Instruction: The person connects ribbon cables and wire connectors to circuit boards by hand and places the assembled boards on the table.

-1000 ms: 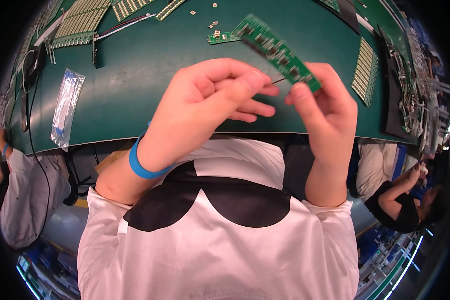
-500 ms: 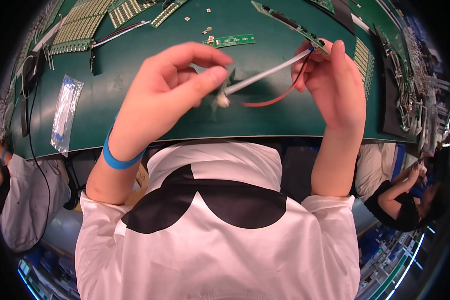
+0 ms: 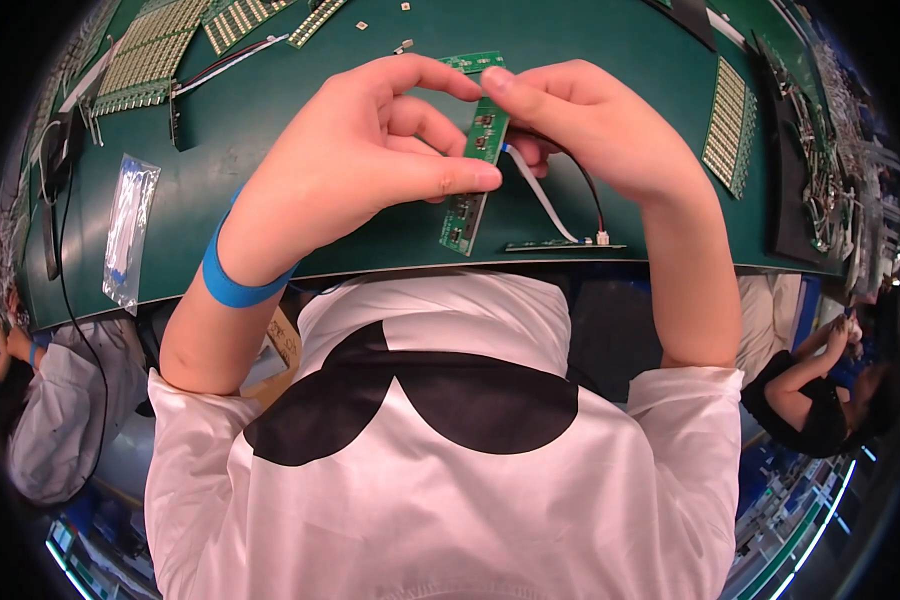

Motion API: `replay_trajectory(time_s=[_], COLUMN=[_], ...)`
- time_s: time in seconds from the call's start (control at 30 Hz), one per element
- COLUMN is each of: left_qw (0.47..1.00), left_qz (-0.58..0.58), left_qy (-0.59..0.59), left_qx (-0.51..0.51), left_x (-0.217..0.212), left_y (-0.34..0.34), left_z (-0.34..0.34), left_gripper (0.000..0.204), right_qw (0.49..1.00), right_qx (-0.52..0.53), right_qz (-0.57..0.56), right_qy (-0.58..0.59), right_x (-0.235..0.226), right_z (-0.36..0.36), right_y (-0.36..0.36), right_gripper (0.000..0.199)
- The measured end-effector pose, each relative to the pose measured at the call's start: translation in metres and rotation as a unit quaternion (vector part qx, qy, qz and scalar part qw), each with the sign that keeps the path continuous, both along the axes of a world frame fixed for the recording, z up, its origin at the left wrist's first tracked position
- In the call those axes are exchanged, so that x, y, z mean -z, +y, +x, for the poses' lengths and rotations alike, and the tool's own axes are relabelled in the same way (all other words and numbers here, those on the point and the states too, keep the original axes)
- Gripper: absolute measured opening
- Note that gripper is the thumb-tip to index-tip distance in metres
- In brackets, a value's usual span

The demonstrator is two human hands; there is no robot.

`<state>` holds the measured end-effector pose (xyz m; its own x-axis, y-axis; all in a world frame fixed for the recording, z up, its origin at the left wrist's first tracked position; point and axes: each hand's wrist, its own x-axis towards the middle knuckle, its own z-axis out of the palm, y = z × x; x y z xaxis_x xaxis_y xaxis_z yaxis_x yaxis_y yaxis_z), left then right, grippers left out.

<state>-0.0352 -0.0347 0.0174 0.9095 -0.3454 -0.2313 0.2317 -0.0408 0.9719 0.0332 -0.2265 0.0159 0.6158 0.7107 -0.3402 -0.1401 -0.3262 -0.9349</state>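
Between both hands a long narrow green circuit board (image 3: 484, 135) is held at a slant, with small black parts on its face. My left hand (image 3: 390, 135) grips its left edge between thumb and fingers. At its upper end my right hand (image 3: 575, 110) pinches it, the thumb on top. A white flat ribbon cable (image 3: 542, 192) with a blue end and a dark wire pair (image 3: 592, 185) run from there down to a second thin board (image 3: 565, 246), seen edge-on near the table's front edge. A small green strip board (image 3: 470, 62) lies behind my hands, partly covered.
On the green table (image 3: 350, 240) lie a clear bag of white cables (image 3: 131, 230), panels of small boards (image 3: 150, 55) at far left and another panel (image 3: 731, 125) at right. A heap of wired boards (image 3: 820, 190) sits at the right edge. Other people sit on both sides.
My right hand has moved left and the long board now slants between both hands. My left hand has let go of the smaller cabled board, which is now lower right, and grips the long one.
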Motion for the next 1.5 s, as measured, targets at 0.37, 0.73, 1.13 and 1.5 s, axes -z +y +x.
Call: replay_trajectory(time_s=[0.37,0.73,1.13,1.5], left_qw=[0.995,0.992,0.989,0.974], left_qz=[-0.043,0.076,-0.009,-0.151], left_qy=[0.057,-0.019,-0.025,0.048], left_qx=[-0.068,-0.096,-0.143,-0.164], left_x=[0.035,0.036,-0.001,0.002], left_y=[0.006,-0.007,-0.013,-0.003], left_z=[0.006,-0.003,-0.054,-0.072], left_gripper=[0.046,0.046,0.043,0.048], right_qw=[0.905,0.846,0.901,0.856], right_qx=[0.315,0.305,0.393,0.401], right_qz=[-0.06,-0.258,0.159,0.244], right_qy=[-0.281,-0.353,-0.097,-0.216], right_x=[0.038,0.054,0.044,0.022], right_z=[-0.039,-0.089,-0.086,-0.095], right_y=[-0.066,-0.044,-0.05,-0.036], right_gripper=[0.032,0.022,0.007,0.031])
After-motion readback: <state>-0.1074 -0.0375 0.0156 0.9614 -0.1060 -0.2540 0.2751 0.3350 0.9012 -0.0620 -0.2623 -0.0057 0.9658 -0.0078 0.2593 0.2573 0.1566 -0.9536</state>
